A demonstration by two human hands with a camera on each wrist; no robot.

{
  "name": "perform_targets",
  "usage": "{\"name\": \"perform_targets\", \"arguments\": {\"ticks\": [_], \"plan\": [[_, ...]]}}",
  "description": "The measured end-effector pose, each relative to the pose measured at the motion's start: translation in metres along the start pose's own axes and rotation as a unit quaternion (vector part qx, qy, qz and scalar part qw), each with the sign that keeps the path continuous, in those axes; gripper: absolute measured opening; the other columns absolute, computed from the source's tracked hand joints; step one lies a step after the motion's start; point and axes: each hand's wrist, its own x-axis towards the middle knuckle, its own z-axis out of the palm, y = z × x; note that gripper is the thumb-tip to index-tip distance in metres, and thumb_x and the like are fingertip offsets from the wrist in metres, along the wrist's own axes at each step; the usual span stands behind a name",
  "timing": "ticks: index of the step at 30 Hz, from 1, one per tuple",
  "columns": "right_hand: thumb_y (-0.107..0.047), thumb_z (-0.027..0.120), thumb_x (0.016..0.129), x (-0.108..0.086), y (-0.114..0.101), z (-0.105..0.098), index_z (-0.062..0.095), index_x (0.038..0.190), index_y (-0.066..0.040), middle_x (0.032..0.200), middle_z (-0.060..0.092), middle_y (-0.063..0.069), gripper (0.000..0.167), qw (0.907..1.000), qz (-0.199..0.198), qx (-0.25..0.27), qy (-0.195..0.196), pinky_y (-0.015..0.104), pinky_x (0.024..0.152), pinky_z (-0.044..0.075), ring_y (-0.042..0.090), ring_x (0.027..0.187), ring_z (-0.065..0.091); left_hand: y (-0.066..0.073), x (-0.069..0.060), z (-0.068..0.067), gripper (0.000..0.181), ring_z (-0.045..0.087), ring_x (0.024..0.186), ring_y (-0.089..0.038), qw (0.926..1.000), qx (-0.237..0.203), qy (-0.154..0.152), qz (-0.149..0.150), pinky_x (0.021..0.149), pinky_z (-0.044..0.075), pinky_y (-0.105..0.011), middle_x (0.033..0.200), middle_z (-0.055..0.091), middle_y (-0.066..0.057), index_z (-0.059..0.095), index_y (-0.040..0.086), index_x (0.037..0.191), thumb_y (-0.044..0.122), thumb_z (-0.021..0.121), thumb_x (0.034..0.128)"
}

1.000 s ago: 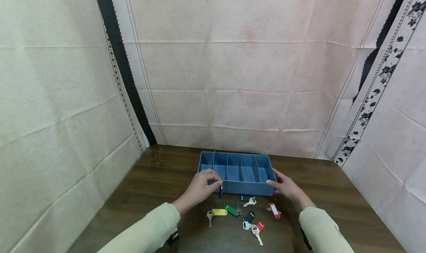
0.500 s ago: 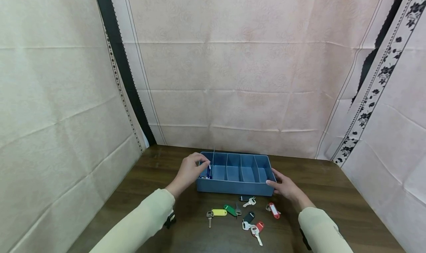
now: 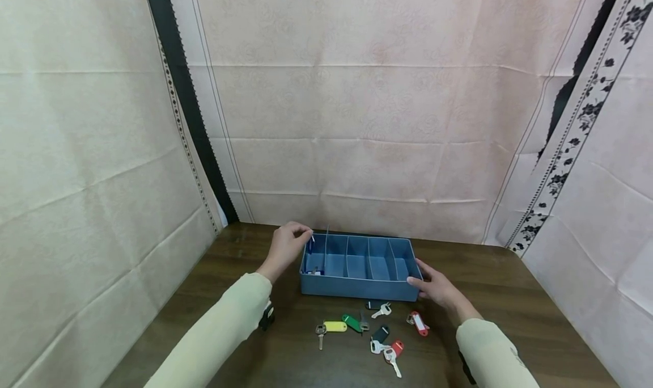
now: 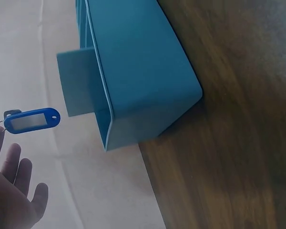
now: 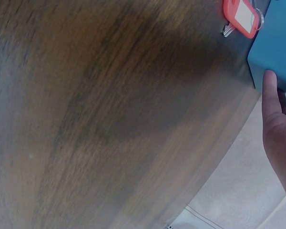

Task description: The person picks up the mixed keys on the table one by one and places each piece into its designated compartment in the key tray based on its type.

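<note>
My left hand (image 3: 287, 246) is at the back left corner of a blue divided box (image 3: 357, 287). Thumb and fingertips pinch the ring of a blue key tag (image 4: 34, 120), which hangs over the leftmost compartment; part of its key shows behind it in the left wrist view. Inside that compartment, near the front, lies another small blue and white item (image 3: 314, 272), too small to make out fully. At the other end, my right hand (image 3: 437, 286) grips the box's right front corner, thumb on the front wall and fingers along the side.
In front of the box lie several tagged keys: a yellow tag (image 3: 335, 326), a green tag (image 3: 352, 322), dark tags (image 3: 380, 333) and red tags (image 3: 419, 324). A thin divider (image 4: 78, 82) rises above the box rim. Pale cloth (image 3: 357, 150) hangs behind the wooden table (image 3: 245, 274).
From in front of the box, my left hand has moved left and back, carrying the blue key tag to the box's back left corner. The right hand stays on the box.
</note>
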Motion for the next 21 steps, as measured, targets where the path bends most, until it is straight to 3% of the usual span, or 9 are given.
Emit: {"name": "perform_targets", "arguments": {"ticks": [7,14,21], "plan": [[-0.053,0.066,0.089,0.000,0.002,0.001,0.018,0.159,-0.015,0.153,0.027,0.033,0.093,0.9999,0.009,-0.002,0.006,0.053,0.098,0.046,0.047,0.126,0.050,-0.007,0.012,0.007,0.021,0.060,0.107,-0.026,0.9993,-0.006,0.004,-0.037,0.092,0.050,-0.044,0.111,0.066,-0.009,0.075,0.006,0.105,0.023,0.065,0.0978],[-0.051,0.066,0.090,0.003,0.003,0.001,0.021,0.159,-0.015,0.153,0.029,0.033,0.090,0.9999,0.008,-0.002,0.009,0.051,0.097,0.048,0.046,0.126,0.050,-0.024,0.023,0.018,0.023,0.059,0.108,-0.027,0.9988,0.004,0.013,-0.048,0.093,0.049,-0.044,0.112,0.066,-0.011,0.076,0.004,0.105,0.022,0.064,0.0979],[-0.050,0.066,0.091,0.003,0.005,0.001,0.020,0.159,-0.014,0.152,0.028,0.033,0.089,0.9999,0.006,-0.003,0.011,0.051,0.096,0.048,0.047,0.125,0.050,-0.038,0.025,0.028,0.021,0.061,0.102,-0.028,0.9977,0.007,0.022,-0.064,0.088,0.051,-0.045,0.108,0.067,-0.012,0.076,0.003,0.101,0.020,0.065,0.0964]]}}
